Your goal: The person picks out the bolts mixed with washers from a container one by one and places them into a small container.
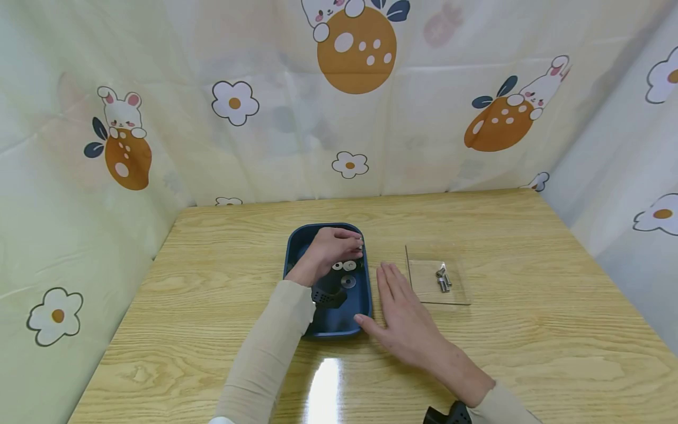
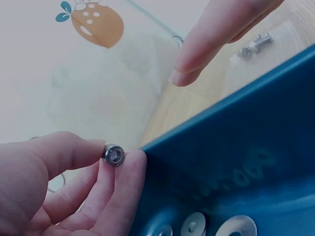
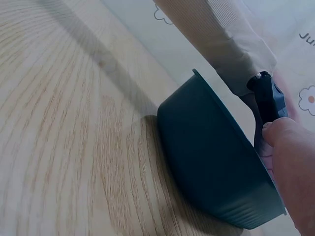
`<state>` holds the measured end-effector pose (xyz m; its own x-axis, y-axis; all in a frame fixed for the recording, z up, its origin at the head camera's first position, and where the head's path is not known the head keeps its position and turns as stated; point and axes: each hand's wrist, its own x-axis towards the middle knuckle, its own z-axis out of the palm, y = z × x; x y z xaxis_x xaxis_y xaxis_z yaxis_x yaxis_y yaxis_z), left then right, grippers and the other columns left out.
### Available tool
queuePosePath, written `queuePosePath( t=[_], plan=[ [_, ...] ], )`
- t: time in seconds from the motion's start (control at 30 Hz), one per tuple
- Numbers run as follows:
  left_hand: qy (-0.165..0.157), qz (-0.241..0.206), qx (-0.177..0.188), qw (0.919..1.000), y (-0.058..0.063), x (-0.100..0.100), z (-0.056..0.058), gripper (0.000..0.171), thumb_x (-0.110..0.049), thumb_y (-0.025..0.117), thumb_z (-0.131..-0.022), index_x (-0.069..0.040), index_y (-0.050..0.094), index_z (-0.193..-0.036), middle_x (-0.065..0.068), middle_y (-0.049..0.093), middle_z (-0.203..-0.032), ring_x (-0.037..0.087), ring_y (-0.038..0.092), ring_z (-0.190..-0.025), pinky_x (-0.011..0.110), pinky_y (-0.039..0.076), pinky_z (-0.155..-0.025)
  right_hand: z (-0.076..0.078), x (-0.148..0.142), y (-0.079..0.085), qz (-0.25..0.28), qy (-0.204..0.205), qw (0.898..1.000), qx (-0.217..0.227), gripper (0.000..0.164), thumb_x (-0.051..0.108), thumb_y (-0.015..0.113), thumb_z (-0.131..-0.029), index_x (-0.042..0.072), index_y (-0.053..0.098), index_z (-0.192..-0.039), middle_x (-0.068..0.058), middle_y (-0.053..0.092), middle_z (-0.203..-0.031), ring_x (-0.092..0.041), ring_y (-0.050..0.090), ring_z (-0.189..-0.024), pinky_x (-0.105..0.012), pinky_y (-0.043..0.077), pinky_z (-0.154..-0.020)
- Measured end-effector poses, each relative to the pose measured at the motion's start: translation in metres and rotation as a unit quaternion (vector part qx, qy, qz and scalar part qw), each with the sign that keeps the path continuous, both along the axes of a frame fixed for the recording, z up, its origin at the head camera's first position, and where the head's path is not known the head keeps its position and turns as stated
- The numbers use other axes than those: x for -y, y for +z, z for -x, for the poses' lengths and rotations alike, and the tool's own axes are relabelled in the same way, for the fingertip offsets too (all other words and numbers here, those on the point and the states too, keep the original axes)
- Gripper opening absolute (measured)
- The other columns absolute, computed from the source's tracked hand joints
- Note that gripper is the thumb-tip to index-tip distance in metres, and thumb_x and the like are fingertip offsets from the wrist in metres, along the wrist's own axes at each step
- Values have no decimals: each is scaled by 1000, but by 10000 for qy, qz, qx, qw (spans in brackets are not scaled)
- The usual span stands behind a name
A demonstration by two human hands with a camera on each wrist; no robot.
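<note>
My left hand point(image 1: 335, 246) is over the far part of a dark blue plastic bin point(image 1: 339, 323). In the left wrist view, its thumb and forefinger pinch a hex-socket screw point(image 2: 115, 156), with the socket head toward the camera. Several round metal washers point(image 1: 349, 266) lie on the bin floor, partly hidden by the left hand and its wrist camera. Beside the bin's right wall is my right hand point(image 1: 406, 325), fingers straight and together, thumb spread toward the near right corner of the rim. Nothing is held in it.
Right of the bin, a clear square plate point(image 1: 424, 285) lies on the wooden table point(image 1: 529, 330). A few metal screws point(image 1: 443, 280) are grouped on the plate. A patterned curtain point(image 1: 286, 141) hangs along the table's back edge and both sides.
</note>
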<state>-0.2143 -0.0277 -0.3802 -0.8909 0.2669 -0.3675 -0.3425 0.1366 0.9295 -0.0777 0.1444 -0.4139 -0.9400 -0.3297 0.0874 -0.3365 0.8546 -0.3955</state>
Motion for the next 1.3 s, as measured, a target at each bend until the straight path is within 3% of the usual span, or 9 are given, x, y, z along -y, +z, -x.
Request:
queuePosePath(
  t=[0.17, 0.4, 0.63, 0.83, 1.03, 1.3],
  plan=[
    [-29, -84, -51, 9999, 2, -3, 0, 28, -16, 67, -95, -4, 67, -121, 12, 70, -113, 18, 74, -95, 41, 55, -99, 0, -6, 1, -11, -80, 10000, 3, 97, 65, 46, -95, -1, 11, -157, -18, 7, -167, -36, 6, -155, -53, 16, -125],
    [-91, -291, -101, 9995, 8, -12, 0, 30, -14, 67, -95, -1, 66, -122, 15, 69, -115, 23, 74, -99, 36, 58, -93, 1, -18, 3, -50, -194, 9997, -119, 98, 67, 45, -95, -2, 12, -157, -19, 8, -166, -36, 7, -155, -53, 16, -125],
    [-286, -536, -144, 9980, 10, -24, -3, 31, -11, 62, -97, 0, 64, -126, 16, 69, -119, 28, 71, -109, 43, 52, -103, 3, -33, 6, -96, -330, 9991, -263, 96, 62, 47, -97, -4, 10, -156, -23, 9, -165, -39, 8, -154, -55, 16, -124],
    [-346, -568, -207, 9976, 11, -37, -5, 27, -10, 63, -97, -1, 68, -122, 13, 72, -113, 27, 72, -106, 42, 54, -100, 4, -47, 6, -57, -460, 9983, -351, 93, 55, 51, -98, -7, 12, -155, -27, 12, -163, -43, 11, -152, -59, 19, -122],
    [-391, -634, -202, 9970, 11, -51, -7, 22, -8, 63, -96, -2, 71, -116, 15, 72, -112, 31, 70, -108, 42, 55, -99, 3, -61, 7, -35, -627, 9979, -123, 96, 59, 45, -99, -6, 5, -156, -26, 5, -165, -42, 6, -153, -58, 15, -123],
    [-615, -625, -120, 9961, 11, -66, -10, 24, -9, 62, -97, 0, 70, -118, 19, 71, -116, 30, 71, -108, 42, 55, -98, 2, -80, 6, 14, -794, 9968, -5, 97, 61, 42, -99, -7, 1, -155, -26, 0, -164, -43, 2, -153, -57, 11, -124]
  ],
)
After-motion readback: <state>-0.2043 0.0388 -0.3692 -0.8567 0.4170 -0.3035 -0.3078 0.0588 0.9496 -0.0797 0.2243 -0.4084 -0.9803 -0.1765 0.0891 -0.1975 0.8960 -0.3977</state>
